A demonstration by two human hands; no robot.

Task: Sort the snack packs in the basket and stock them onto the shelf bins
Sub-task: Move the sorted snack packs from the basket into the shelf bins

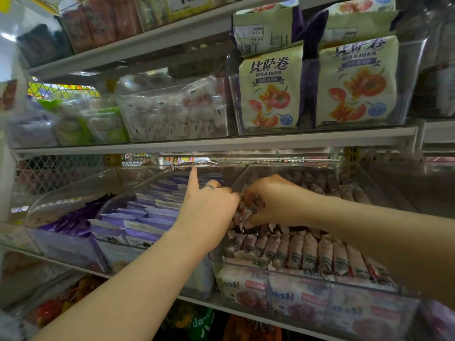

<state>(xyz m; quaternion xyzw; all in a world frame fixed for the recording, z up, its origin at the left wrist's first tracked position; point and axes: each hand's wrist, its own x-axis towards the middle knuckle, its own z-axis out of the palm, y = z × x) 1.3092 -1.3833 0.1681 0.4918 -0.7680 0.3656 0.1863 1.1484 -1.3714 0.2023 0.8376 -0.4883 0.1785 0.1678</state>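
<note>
Head view: stocking under way, I'd say. The left hand (209, 207) and right hand (278, 200) meet, both pinching a clump of packs (247, 212) just above the bin (320, 275) rows beneath them; next they need tucking down into line

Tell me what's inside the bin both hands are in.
The bin holds rows of brown packs, barcodes up. The left hand and right hand grip a few together. Anything beneath them is covered.
</note>
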